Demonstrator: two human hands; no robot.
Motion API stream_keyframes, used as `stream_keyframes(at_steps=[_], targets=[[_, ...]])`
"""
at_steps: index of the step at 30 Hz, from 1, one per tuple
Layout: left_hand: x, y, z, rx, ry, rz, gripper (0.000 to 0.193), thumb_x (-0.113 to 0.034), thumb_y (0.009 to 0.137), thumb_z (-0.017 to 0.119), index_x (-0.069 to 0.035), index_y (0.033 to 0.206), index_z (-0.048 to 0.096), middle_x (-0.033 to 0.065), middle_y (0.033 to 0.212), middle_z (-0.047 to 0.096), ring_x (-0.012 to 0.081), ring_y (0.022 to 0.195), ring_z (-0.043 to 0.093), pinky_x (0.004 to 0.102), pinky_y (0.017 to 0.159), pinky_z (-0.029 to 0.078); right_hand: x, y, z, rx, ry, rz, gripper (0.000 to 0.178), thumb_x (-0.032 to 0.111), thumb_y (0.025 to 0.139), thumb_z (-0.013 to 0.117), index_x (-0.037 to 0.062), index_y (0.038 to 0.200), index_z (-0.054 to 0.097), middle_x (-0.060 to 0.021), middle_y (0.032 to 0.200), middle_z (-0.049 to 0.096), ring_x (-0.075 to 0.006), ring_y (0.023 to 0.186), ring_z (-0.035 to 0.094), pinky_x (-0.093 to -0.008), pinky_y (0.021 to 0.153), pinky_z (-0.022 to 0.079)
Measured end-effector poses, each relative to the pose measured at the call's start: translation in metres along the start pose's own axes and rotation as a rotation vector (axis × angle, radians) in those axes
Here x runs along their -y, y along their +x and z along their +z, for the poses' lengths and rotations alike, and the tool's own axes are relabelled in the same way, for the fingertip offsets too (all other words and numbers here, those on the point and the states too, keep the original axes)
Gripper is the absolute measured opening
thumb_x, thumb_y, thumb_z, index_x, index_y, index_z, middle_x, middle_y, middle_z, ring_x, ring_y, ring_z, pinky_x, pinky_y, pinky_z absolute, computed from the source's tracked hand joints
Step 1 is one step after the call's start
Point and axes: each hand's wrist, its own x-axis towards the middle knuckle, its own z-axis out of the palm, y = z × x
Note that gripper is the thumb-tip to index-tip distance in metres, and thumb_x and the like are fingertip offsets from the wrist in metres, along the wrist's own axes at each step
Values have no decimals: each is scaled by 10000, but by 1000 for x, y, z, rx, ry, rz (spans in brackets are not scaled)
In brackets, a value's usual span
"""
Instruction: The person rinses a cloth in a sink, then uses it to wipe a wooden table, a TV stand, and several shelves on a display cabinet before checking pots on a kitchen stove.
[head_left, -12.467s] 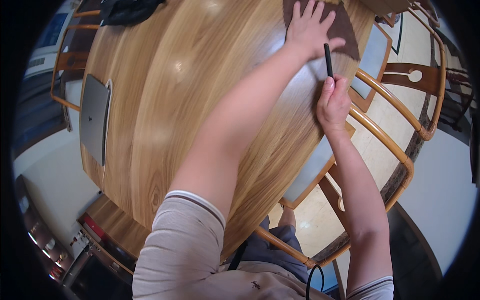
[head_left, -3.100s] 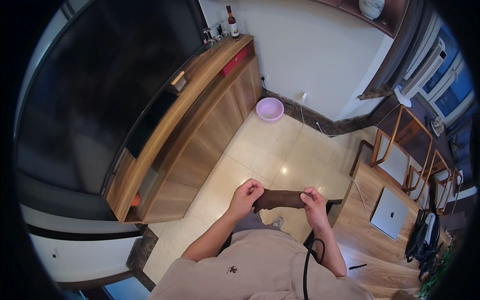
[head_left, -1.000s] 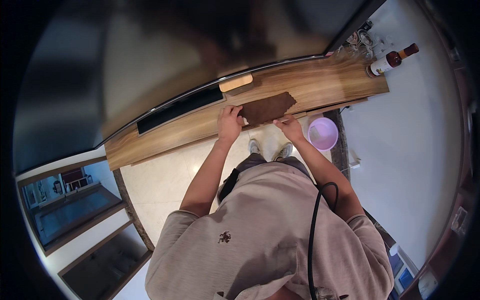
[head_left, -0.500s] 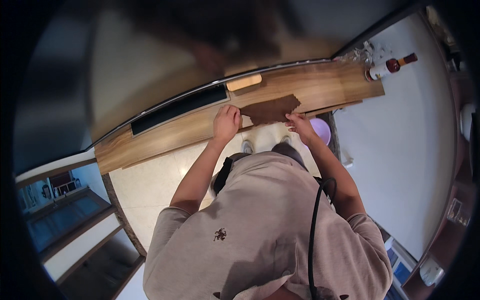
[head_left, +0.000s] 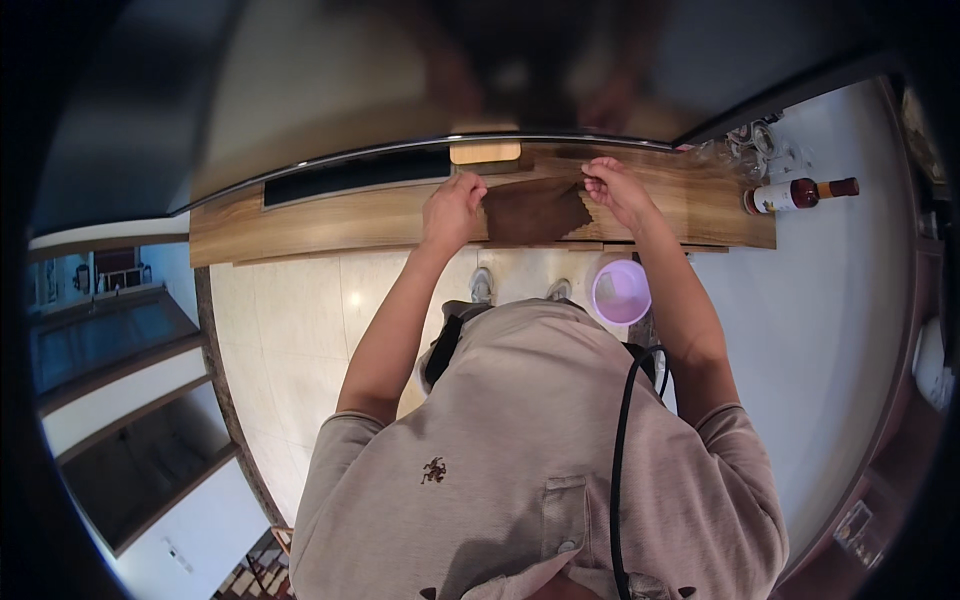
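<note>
While both hands are held out over the wooden TV cabinet (head_left: 330,228), the brown cloth (head_left: 535,212) is spread btwn them, its top edge toward the TV (head_left: 350,90) and its lower edge brought approx. to the cabinet's front. Whether it is laid on the wood or held just above can't be told.

L hand (head_left: 455,212): fingers curled in against the thumb, the cloth's left corner apparently pinched at the tips. R hand (head_left: 620,192): thumb & index brought together, other fingers loosely bent, at the upper end of the jagged right edge; whether fabric is actually gripped there can't be told.

Just beyond the L hand's fingertips, a wood-topped block (head_left: 487,152) is set; farther left of that hand, a long black panel (head_left: 360,178) is seen. Well to the right of the R hand, a dark red wine bottle (head_left: 800,195) is stood, w/ clear glasses (head_left: 760,142) grouped nearer that hand. Below the R hand, on the floor (head_left: 290,330), a purple basin (head_left: 601,290) is placed.

For good handling, both upper corners are best pinched firmly & kept level, w/ light, even tension so no folds are formed. Knuckles should be kept off the TV & block, and any sideways pull by the R hand kept short, as glassware is close.
</note>
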Motion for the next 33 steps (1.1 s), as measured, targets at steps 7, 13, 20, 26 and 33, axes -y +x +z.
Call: stream_keyframes(at_steps=[7, 13, 20, 26, 33], targets=[[-25, -68, -15, 416, 149, -29, 245, -286, 935, 699, -107, 1101, 717, 98, 1079, 697, 332, 999, 670, 440, 828, 556, -42, -51, -44, 161, -441, 169, 184, 194, 926, 737, 103, 1043, 629, -44, 885, 718, -174, 762, 721, -290, 667, 555], [-6, -52, 32, 97, 135, 20, 289, -282, 881, 750, -130, 1127, 736, 80, 1103, 684, 296, 1041, 642, 413, 878, 541, -52, -34, -21, -153, -1228, -522, 279, 328, 894, 728, 122, 1082, 710, -129, 1048, 700, -355, 923, 694, -439, 807, 566], [12, -40, 49, 143, 94, 48, 175, -209, 868, 758, -114, 1014, 744, 76, 1011, 697, 316, 1011, 634, 420, 874, 526, -51, -20, -9, 22, -1380, -753, 347, 270, 897, 725, 176, 1231, 714, -131, 1137, 653, -337, 1028, 665, -419, 906, 546], [13, -41, 41, 145, -6, 40, 147, -197, 898, 731, -66, 961, 715, 106, 989, 695, 340, 982, 631, 432, 848, 518, -68, -22, -10, -144, -1412, -796, 281, 243, 890, 729, 134, 1148, 752, -92, 1018, 686, -317, 1052, 650, -418, 905, 543], [-8, -56, -1, 84, -50, 62, 133, -181, 921, 703, -53, 951, 690, 123, 969, 684, 353, 960, 617, 441, 835, 501, -46, -78, -3, -148, -1244, -770, 216, 209, 894, 715, 100, 1067, 784, -102, 1048, 720, -334, 979, 655, -406, 886, 534]])
